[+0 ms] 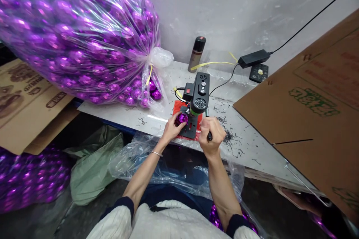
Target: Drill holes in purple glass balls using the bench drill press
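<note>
Purple faceted ball (pixel 183 119) sits over the left side of the dark slotted base plate (pixel 191 132) of a small black bench press (pixel 201 91), pinched between the thumb and fingers of the left hand (pixel 171 127). It looks round, about as broad one way as another; which way its top faces cannot be told. The press's long head runs away from the person, far end leaning slightly right, with two round vent grilles on its upper face. The base plate also runs lengthwise from near to far, on a red sheet (pixel 176 107). The right hand (pixel 212 132) is curled into a fist on the press's lever, with a black knob (pixel 209 136) showing at its near left side. Thin black scraps (pixel 228 134) litter the white tabletop (pixel 224 101) to the right. Behind the press a spray can (pixel 196 54) stands cap up. On the left, a large clear bag (pixel 84 44) of purple balls points its tied neck rightward. A cardboard box (pixel 303 101) stands at the right.
</note>
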